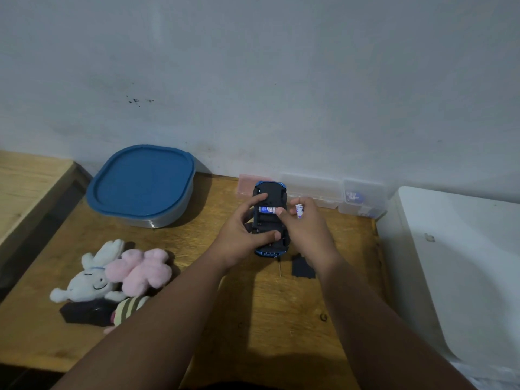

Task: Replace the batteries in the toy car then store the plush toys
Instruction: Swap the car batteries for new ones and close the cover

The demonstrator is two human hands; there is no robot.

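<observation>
Gripping upturned toy car (269,220) left hand (242,235), right hand (305,226) pinching battery (300,211)

Matt wooden table (281,319), fluffy cloth plush toys (112,274), smooth plastic toy car (270,192), blue plastic lid (142,180).

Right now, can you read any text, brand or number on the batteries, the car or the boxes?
None is legible.
Battery in the toy car: blue and white label, print blurred.
Battery in the right hand: purple marks, too small to read.
Small clear box: blue print on contents, unreadable.
</observation>
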